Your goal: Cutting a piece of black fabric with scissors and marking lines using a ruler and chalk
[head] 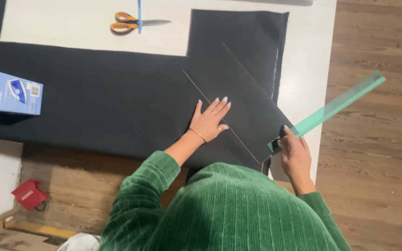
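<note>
A large piece of black fabric (117, 93) lies spread over a white table (303, 69), with thin chalk lines running diagonally across it. My left hand (209, 121) rests flat on the fabric, fingers apart, beside one chalk line. My right hand (295, 155) grips the near end of a long translucent green ruler (333, 108), which slants up and to the right, past the table's edge and over the floor. A folded flap of the fabric lies between the two hands.
Orange-handled scissors (131, 22) lie on the table at the far side. A blue cardboard box (9, 91) sits on the fabric at the left. A small red object (29, 194) is on the wooden floor at the lower left.
</note>
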